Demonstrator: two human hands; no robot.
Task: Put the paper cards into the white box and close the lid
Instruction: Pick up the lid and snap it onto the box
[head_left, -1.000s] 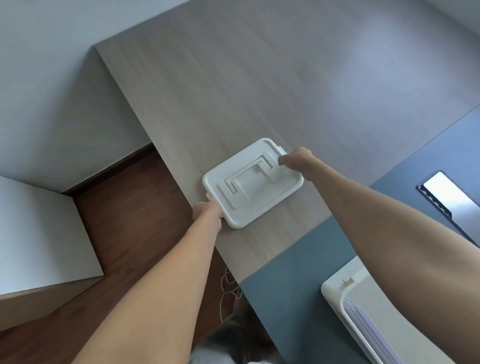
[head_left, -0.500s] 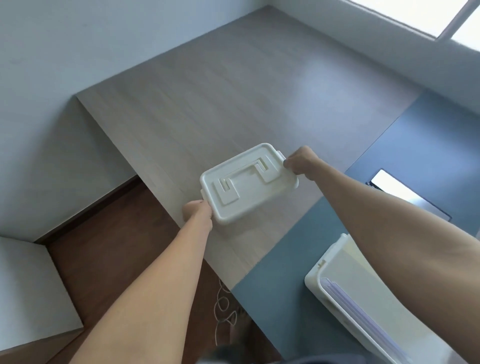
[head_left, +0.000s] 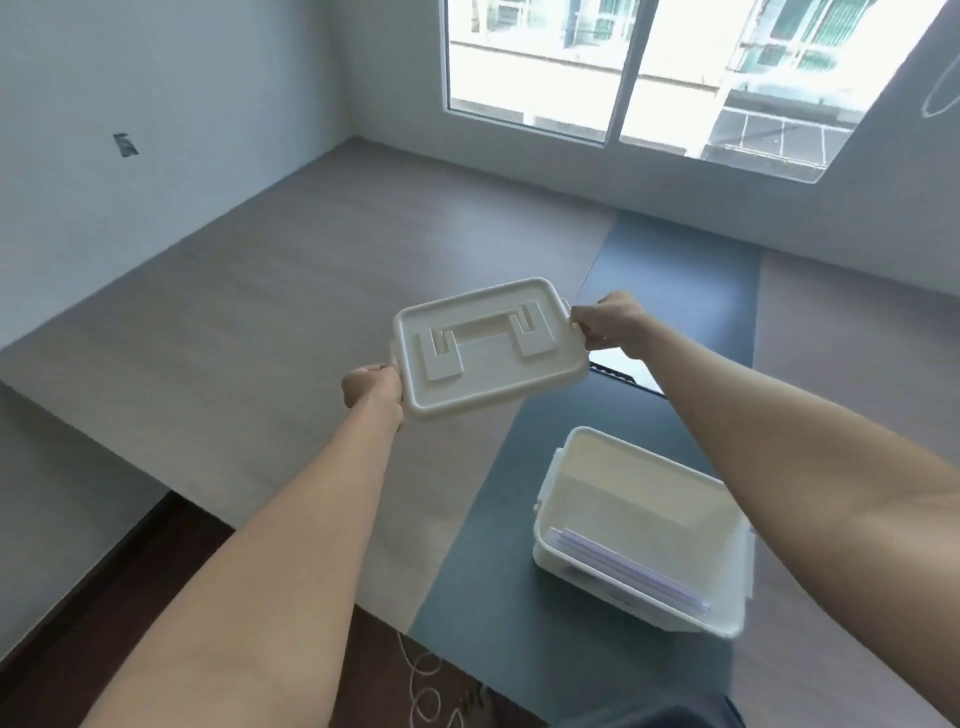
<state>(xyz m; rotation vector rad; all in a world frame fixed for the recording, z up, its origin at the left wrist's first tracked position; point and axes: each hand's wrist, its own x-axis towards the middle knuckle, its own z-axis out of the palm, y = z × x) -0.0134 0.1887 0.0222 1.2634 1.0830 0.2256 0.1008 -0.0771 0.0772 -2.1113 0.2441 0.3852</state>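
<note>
Head view: your left hand (head_left: 371, 389) and right hand (head_left: 605, 325) pinch the rigid, light white plastic lid (head_left: 488, 348) by its short ends; keep that grip, seat over white box (head_left: 644, 530).

There is only one view, from a camera worn on the person's head. It looks forward and down along both bare forearms, which run in from the bottom corners toward the middle of the frame. The lens is wide, so straight edges bow near the borders. It sits close above the work: the left hand (head_left: 373, 387) and right hand (head_left: 609, 326) reach out ahead of it near the centre, with the table (head_left: 291, 291) spread below. The far edge of the view takes in the window (head_left: 623, 67) and the wall, the bottom edge a strip of floor. With a single camera, no second view shares anything.
</note>
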